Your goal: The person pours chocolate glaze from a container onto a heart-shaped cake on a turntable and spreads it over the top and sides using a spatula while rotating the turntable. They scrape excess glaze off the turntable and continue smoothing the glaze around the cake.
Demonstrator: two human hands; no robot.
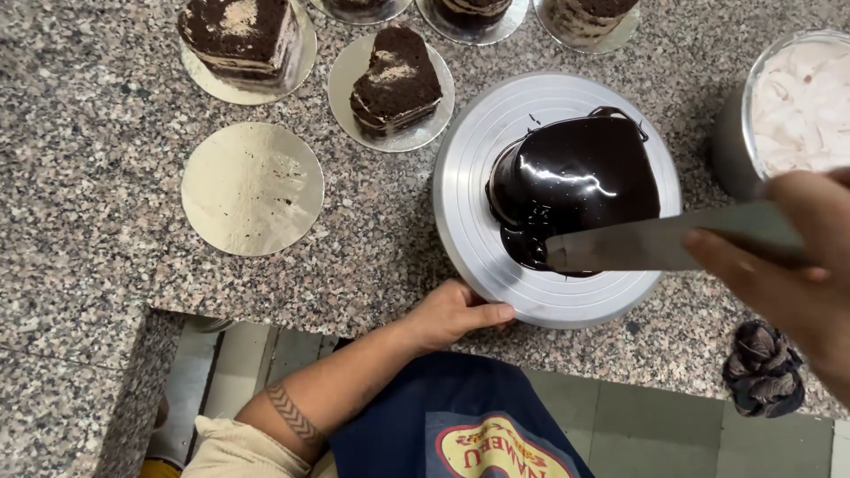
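A person stands at a speckled granite counter (106,204), looking down on a round metal turntable (474,221) that sits near the counter's near edge. On the turntable rests a small cake (575,181) wholly coated in glossy dark chocolate glaze, with a pool of glaze spread on the plate at its near side. The left hand (456,314) lies against the turntable's near rim, fingers curled loosely and thumb stretched along the edge, touching it rather than gripping it. The right hand (788,265) comes in from the right, close to the camera, its fingers clenched around the handle of a long flat palette knife (655,241); the blade reaches leftward and its tip lies over the cake's near edge, above the pooled glaze. To the left of the turntable lies a bare round gold cake board (252,188). Farther away, an uncoated heart-shaped chocolate cake (396,81) sits on a silver board, and a larger layered chocolate cake (241,37) stands on another board at the far left. More cakes line the far edge, cut off by the frame. At the far right stands a metal bowl of pale pink cream (801,106). A crumpled dark cloth (761,367) lies near the right, at the counter's near edge.
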